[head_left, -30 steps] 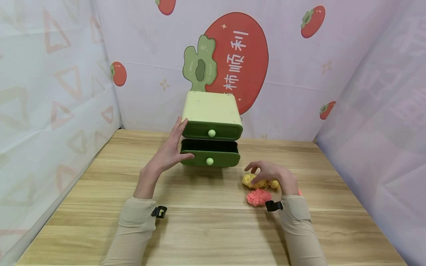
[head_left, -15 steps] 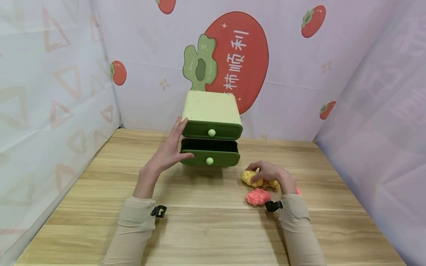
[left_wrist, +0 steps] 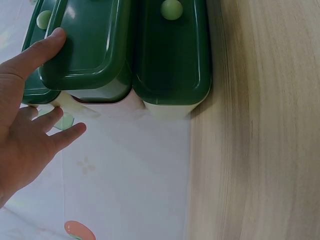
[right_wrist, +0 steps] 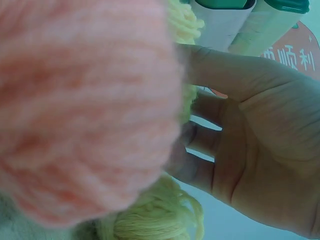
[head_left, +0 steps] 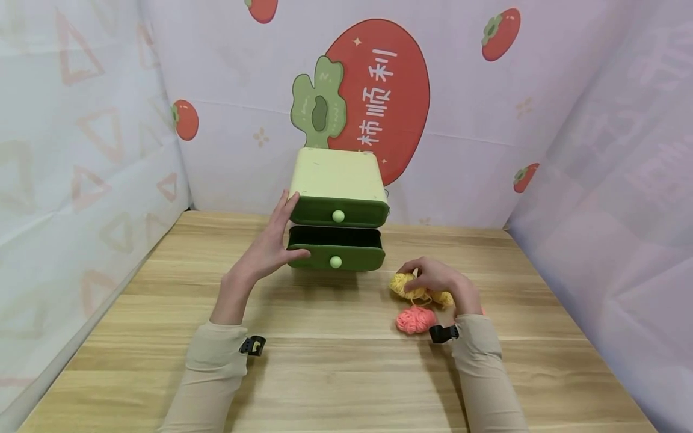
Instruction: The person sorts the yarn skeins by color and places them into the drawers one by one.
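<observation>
A small cabinet with a cream top point(head_left: 338, 171) and green drawers stands at the back. Its middle drawer point(head_left: 357, 258) is pulled out, with a dark interior. My left hand point(head_left: 262, 249) rests against the cabinet's left side, fingers extended and thumb along the pulled-out drawer's front. My right hand point(head_left: 441, 278) pinches a ball of yellow yarn point(head_left: 402, 285) between thumb and fingers, low over the table. Another yellow yarn ball point(head_left: 444, 299) lies beneath that hand. Nearer me sits a pink yarn ball point(head_left: 415, 320), which looms large as pink yarn point(right_wrist: 85, 110) in the right wrist view.
A lower drawer point(left_wrist: 172, 60) shows in the left wrist view, pushed in beneath the middle one. A bit of pink point(head_left: 483, 311) peeks out beside the right wrist. Printed cloth point(head_left: 238, 168) encloses the wooden table point(head_left: 335, 373) at back and sides.
My right fingers have closed on the yellow yarn ball and shifted it slightly up and left. The left hand keeps its place on the cabinet. The whole head view has drifted slightly.
</observation>
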Demonstrator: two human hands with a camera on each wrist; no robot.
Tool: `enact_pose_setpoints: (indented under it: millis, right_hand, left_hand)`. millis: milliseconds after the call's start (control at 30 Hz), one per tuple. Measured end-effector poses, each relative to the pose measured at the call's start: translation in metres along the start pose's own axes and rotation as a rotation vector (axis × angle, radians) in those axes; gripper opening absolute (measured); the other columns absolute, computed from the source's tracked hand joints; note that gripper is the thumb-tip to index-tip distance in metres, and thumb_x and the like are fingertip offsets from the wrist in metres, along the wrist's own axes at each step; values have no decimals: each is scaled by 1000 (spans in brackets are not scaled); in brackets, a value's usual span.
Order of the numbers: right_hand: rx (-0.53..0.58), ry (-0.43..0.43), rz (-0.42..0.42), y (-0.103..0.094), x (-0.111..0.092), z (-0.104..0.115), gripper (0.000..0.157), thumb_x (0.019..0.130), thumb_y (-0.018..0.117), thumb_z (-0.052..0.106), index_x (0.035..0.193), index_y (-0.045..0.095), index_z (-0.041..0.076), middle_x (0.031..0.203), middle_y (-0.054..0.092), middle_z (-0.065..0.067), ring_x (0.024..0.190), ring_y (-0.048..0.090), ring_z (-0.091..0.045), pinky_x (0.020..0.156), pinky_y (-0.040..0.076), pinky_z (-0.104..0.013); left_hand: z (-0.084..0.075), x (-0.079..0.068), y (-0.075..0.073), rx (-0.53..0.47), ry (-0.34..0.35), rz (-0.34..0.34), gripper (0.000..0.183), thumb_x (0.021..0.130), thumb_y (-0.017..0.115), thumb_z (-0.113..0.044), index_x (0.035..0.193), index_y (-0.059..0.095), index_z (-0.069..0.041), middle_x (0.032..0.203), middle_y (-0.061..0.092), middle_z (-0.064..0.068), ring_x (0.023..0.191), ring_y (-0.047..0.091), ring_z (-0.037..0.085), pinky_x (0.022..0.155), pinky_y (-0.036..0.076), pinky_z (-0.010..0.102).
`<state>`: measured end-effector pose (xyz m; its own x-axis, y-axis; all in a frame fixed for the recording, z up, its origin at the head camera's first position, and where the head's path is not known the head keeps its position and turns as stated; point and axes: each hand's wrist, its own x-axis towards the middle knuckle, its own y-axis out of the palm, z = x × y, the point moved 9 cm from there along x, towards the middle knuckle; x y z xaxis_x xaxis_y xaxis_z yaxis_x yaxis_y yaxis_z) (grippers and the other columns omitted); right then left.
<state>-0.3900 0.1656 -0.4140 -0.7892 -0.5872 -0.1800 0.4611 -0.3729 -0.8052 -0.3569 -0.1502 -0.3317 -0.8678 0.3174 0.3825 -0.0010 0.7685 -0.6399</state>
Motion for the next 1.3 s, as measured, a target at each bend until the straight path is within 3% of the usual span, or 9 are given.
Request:
enact_pose_setpoints:
  millis: [200, 467, 800, 1100, 1300]
  right_hand:
    - [-5, -55, -77, -9, 0, 10, 35, 87, 76, 18, 120, 71, 8, 122, 69, -11, 104, 60, -24, 87, 50, -36]
    - [-40, -147, -233, -26, -7, 28, 28, 86, 78, 15, 113, 74, 10, 104, 69, -4, 81, 53, -15, 70, 46, -27]
    - [-93, -221, -465, -50, -16, 49, 22, 83, 80, 14, 105, 75, 12, 96, 65, -1, 74, 50, -14, 64, 42, -25]
    - [-109, -372, -649, -63, -25, 74, 20, 79, 82, 8, 97, 75, 11, 91, 64, -1, 66, 50, -9, 57, 42, -22]
    - [-113, -407, -734, -67, -32, 87, 19, 79, 82, 5, 95, 76, 11, 93, 65, -2, 69, 52, -8, 59, 45, -20]
  left_hand:
    - [1, -1, -1, -3, -1, -1, 119, 80, 84, -18, 159, -2, -41, 166, -17, -11, 156, 2, 27, 115, 31, 59]
    - [-1, 2, 1, 4, 7, -2, 119, 80, 85, -18, 159, -1, -40, 166, -15, -10, 156, 3, 27, 117, 28, 59]
    - [-2, 3, 0, 4, 6, -1, 119, 80, 84, -18, 159, -2, -40, 166, -16, -10, 156, 4, 27, 116, 30, 58]
    - [0, 1, -2, 4, 2, -3, 118, 80, 84, -18, 159, -1, -39, 166, -15, -11, 156, 5, 27, 116, 31, 58]
    - [0, 1, -1, 8, -3, -8, 118, 80, 84, -18, 159, -1, -40, 166, -15, -10, 156, 5, 27, 115, 31, 58]
